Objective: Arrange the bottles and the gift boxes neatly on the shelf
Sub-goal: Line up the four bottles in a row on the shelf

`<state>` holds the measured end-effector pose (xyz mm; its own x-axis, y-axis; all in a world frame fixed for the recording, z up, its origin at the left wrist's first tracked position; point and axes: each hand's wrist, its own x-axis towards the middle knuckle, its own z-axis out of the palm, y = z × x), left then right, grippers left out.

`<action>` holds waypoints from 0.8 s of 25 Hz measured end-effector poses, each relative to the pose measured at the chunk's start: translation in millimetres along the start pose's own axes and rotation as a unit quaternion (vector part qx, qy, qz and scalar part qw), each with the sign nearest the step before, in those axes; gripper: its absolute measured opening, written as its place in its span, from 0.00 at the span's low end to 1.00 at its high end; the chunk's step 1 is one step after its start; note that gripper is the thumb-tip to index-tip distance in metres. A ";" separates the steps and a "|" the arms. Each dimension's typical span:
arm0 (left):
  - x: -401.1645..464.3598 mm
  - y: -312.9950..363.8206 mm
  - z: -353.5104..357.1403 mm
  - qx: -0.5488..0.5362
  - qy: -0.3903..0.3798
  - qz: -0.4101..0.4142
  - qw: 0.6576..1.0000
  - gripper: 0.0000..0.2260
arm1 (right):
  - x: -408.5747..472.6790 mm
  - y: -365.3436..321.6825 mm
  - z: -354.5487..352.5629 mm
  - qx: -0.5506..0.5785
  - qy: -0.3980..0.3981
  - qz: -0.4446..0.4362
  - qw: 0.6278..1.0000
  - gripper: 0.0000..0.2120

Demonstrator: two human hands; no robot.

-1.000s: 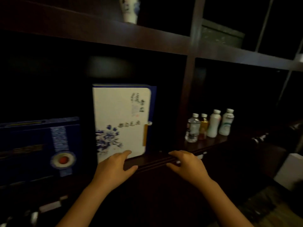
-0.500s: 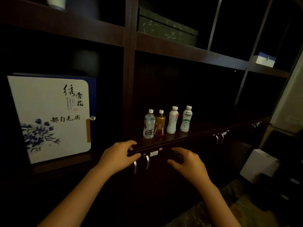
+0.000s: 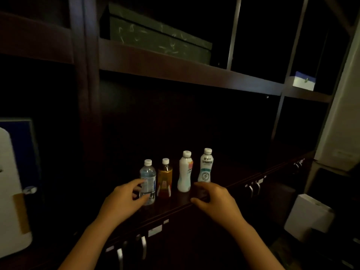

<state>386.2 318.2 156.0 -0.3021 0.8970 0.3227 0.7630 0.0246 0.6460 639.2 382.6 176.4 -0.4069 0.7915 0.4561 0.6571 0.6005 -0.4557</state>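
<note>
Four bottles upright in a row on the dark shelf (image 3: pixel 224 179), long axes vertical, row running left to right and slightly away: clear water bottle (image 3: pixel 147 182), amber tea bottle (image 3: pixel 165 178), white drink bottle (image 3: pixel 184 173), white bottle with teal label (image 3: pixel 206 166). Small gaps between neighbours, caps all on.

Left hand (image 3: pixel 124 201) straight in front of the water bottle, thumb and fingers curved around its lower body; touching or just short of it, hard to tell in the dim light. Probably no firm grip yet. Right hand (image 3: pixel 214 197) at the shelf's front edge, fingers curled loosely, holding nothing, below and just in front of the teal-labelled bottle and right of the white drink bottle. So left hand nearer the left pair, right hand nearer the right pair; reach for either pair forward and slightly up.

In the way: the tea bottle close beside the water bottle, easy to knock over with a sideways shove. Free shelf behind the row and off to the right.

Farther out: white gift box with blue back (image 3: pixel 11 191) standing in the bay to the left, partly cut off by the frame. Dark green box (image 3: pixel 155 41) on the shelf above. Small blue-and-white box (image 3: pixel 303 80) on the upper right shelf. White carton (image 3: pixel 309 217) low at right. Metal drawer handles (image 3: pixel 143 247) under the shelf edge.
</note>
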 end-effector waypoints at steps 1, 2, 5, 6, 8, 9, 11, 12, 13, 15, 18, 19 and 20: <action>13.2 1.2 5.8 -0.006 0.002 0.000 1.000 0.23 | 15.2 9.3 1.2 0.006 0.002 -0.003 1.000 0.22; 25.8 -0.4 10.9 -0.004 0.007 -0.004 1.000 0.23 | 30.2 18.5 5.3 0.014 0.003 -0.005 1.000 0.22; 49.6 -4.4 16.2 0.007 0.017 -0.016 1.000 0.22 | 61.9 33.8 21.3 0.020 -0.011 -0.016 1.000 0.22; 57.2 -6.6 17.6 0.013 0.022 -0.020 0.999 0.22 | 73.8 38.4 29.4 0.021 -0.018 -0.025 0.999 0.22; 72.9 -10.3 18.6 0.025 0.043 -0.028 0.998 0.22 | 99.7 46.4 44.9 0.028 -0.031 -0.047 0.998 0.22; 80.4 -11.5 18.6 0.028 0.053 -0.033 0.998 0.22 | 112.1 48.9 51.4 0.034 -0.036 -0.055 0.997 0.21; 95.6 -13.6 18.1 0.044 0.077 -0.046 0.995 0.23 | 136.2 53.6 61.5 0.045 -0.041 -0.073 0.995 0.21; 104.0 -15.3 18.3 0.056 0.090 -0.051 0.993 0.22 | 149.6 56.0 66.9 0.050 -0.042 -0.086 0.994 0.21; 112.7 -16.4 18.4 0.068 0.103 -0.056 0.991 0.22 | 163.3 58.5 72.1 0.056 -0.042 -0.099 0.993 0.20; 131.1 -17.8 23.5 0.086 0.134 -0.074 0.984 0.21 | 193.3 64.5 85.1 0.063 -0.048 -0.133 0.988 0.20; 163.9 -13.3 39.1 0.128 0.168 -0.115 0.971 0.23 | 238.9 70.2 104.8 0.065 -0.088 -0.184 0.977 0.20; 174.7 -11.6 45.0 0.148 0.165 -0.130 0.966 0.24 | 251.4 69.8 111.8 0.063 -0.097 -0.199 0.973 0.21; 185.2 -10.5 51.6 0.169 0.159 -0.145 0.962 0.24 | 262.7 69.9 118.9 0.060 -0.108 -0.208 0.970 0.21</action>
<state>351.7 506.9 173.3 -0.6492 0.6516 0.3923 0.7457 0.4436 0.4972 502.8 646.0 173.5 -0.7535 0.4748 0.4548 0.3339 0.8722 -0.3574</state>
